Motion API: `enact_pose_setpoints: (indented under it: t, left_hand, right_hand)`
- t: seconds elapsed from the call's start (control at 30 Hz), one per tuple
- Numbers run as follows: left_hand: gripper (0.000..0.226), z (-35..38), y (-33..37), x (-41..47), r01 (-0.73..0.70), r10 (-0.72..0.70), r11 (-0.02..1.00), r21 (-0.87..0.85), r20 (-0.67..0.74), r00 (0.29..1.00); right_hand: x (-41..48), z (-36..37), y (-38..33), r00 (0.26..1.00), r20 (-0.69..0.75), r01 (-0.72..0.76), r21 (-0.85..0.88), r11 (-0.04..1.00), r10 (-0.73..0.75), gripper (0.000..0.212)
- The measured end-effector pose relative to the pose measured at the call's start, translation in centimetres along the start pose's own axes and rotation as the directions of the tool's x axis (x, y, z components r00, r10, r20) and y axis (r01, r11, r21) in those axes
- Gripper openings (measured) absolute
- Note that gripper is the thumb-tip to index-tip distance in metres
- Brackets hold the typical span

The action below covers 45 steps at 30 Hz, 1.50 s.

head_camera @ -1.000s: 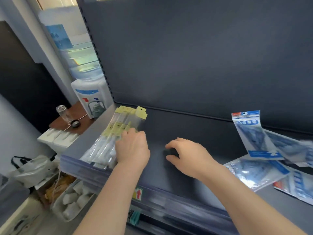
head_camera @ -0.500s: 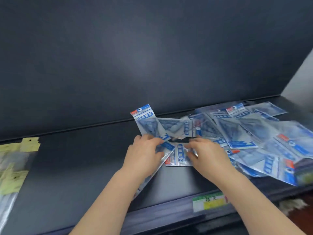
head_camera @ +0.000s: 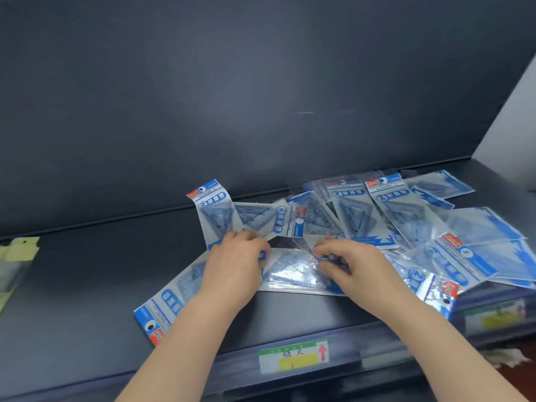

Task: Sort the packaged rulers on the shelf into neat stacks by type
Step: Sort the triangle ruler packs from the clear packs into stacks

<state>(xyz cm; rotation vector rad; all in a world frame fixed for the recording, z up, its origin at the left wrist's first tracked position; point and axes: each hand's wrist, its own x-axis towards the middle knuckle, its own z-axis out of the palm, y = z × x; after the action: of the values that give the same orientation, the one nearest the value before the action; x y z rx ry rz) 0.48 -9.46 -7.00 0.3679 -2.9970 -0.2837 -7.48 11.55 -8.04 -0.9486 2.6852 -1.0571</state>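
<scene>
The heap of set-square packets [head_camera: 412, 227], clear film with blue-and-white header cards marked GEOMETRIC, lies loose and overlapping on the dark shelf [head_camera: 87, 285], behind the price label [head_camera: 293, 356] and spreading away to its right as far as the shelf's end. Nothing in the heap is squared up: the packets point different ways and some slide over the front lip to the right of the label. Directly behind the label a flat packet [head_camera: 290, 274] lies crosswise, and the right hand [head_camera: 356, 268] pinches its crinkled right end between thumb and forefinger, the other fingers bent above it. To the left of that, the left hand [head_camera: 235, 271] sits knuckles up with its fingers curled down over the far end of a slanted packet [head_camera: 174, 297]; the grip itself is hidden under the hand. This packet runs forward and leftward, its red-cornered header ending close to the shelf's front edge, left of the label. Just behind the left hand's fingertips a propped packet [head_camera: 214, 210] stands tilted, header uppermost, leaning towards the dark back panel [head_camera: 261, 97]. Far to the left of the label, at the frame's edge, lie yellow-topped packets [head_camera: 17, 250], well apart from the blue heap. Far behind the label and to its right, a pale grey wall [head_camera: 516, 126] meets the shelf's end.
</scene>
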Motion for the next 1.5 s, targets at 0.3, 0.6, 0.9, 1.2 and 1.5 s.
enact_pose_setpoints:
  t: [0.3, 0.6, 0.9, 1.2, 1.5]
  left_hand:
    - [0.026, 1.7, 4.1, 0.0, -0.011, 0.014, 0.988, -0.154, 0.018, 1.0]
    - [0.014, -0.8, 4.2, 0.4, 0.142, -0.126, 0.977, -0.158, 0.103, 0.987]
    - [0.031, 0.8, 3.5, 6.2, 0.157, -0.2, 0.965, 0.209, 0.204, 0.958]
    - [0.026, -1.9, 2.4, 4.5, 0.337, -0.339, 0.929, -0.153, 0.011, 0.941]
    - [0.068, -0.3, -1.4, 7.3, 0.527, -0.532, 0.847, 0.073, 0.141, 0.835]
  right_hand:
    - [-1.1, -3.6, 5.9, 0.997, 0.058, 0.051, -0.181, 0.982, -0.041, 0.029]
    - [-0.1, -6.4, 7.3, 0.991, 0.129, 0.064, -0.29, 0.955, -0.028, 0.033]
    - [1.3, -2.9, 2.7, 0.952, 0.18, 0.285, -0.237, 0.929, -0.246, 0.026]
    - [2.1, -1.8, 2.0, 0.982, 0.032, 0.187, -0.317, 0.93, -0.186, 0.018]
    - [2.2, 1.5, 0.6, 0.982, -0.01, 0.175, -0.32, 0.931, -0.189, 0.021]
